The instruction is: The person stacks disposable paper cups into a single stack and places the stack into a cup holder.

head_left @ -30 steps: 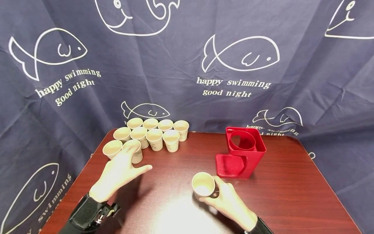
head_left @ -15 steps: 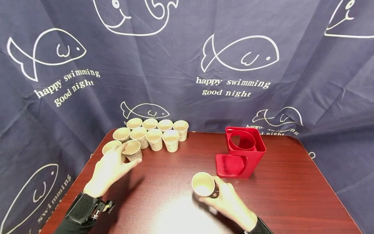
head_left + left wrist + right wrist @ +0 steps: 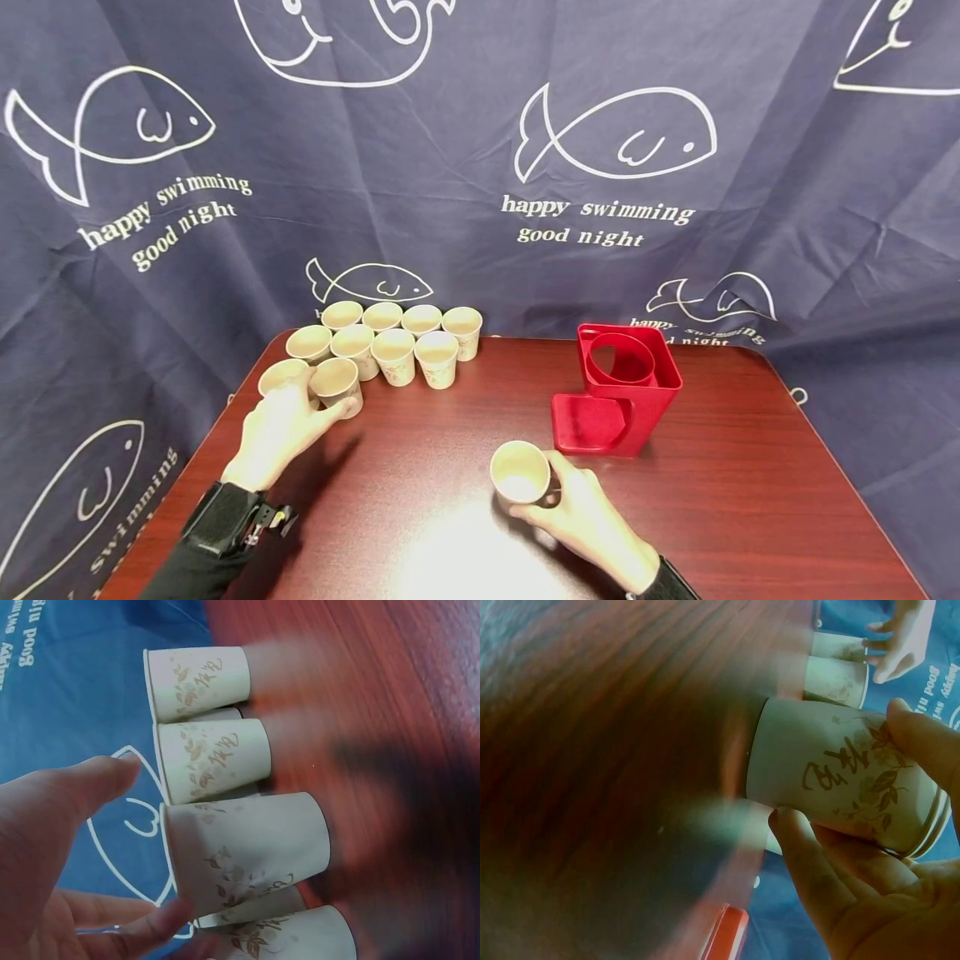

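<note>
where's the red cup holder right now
In the head view the red cup holder stands on the table, right of centre near the far edge, just beyond the paper cup held in the right hand.

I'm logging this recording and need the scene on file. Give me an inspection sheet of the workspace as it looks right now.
Surface: dark red wood-grain table, glare near the front edge.
Job's things: paper cup held by right hand; front cup of the cup cluster at back left; red cup holder, its ring empty.
Clutter: nothing seen.
Grippers: left hand curls round the front cup; right hand grips its cup.
Cables: nothing seen.
Surroundings: navy fish-print cloth behind and beside.
</note>
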Demonstrator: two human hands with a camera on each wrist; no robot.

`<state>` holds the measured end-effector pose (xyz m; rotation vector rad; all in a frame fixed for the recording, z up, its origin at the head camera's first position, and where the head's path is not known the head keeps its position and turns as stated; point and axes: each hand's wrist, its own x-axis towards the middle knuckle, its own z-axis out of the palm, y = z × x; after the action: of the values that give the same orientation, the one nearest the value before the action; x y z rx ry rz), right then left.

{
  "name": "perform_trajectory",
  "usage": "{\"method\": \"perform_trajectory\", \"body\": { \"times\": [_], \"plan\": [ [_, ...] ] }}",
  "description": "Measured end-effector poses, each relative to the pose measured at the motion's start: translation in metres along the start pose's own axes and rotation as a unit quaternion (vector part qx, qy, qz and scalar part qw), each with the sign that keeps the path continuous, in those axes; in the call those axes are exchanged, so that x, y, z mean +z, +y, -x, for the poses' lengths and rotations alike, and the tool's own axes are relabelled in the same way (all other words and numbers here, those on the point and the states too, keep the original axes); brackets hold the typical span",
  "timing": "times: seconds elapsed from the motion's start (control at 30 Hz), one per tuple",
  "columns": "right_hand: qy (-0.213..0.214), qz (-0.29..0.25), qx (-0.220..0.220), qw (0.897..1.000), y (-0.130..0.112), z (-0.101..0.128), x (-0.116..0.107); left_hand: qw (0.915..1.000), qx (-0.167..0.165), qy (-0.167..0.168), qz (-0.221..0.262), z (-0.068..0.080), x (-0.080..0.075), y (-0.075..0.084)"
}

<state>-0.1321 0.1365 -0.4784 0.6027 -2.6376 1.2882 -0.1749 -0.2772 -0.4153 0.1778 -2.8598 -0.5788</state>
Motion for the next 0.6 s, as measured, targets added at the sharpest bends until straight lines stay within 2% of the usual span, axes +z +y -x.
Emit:
{"method": "perform_trajectory", "body": {
  "times": [0.17,0.6],
  "plan": [
    [-0.001,-0.001,-0.004,1.0,0.0,0.0,-0.001,0.9999,-0.002,0.01,-0.001,-0.005,0.003,-0.004],
    [-0.004,0.004,0.023,1.0,-0.001,-0.001,0.002,0.9998,-0.009,-0.01,0.012,-0.019,0.007,-0.007]
  ]
}}
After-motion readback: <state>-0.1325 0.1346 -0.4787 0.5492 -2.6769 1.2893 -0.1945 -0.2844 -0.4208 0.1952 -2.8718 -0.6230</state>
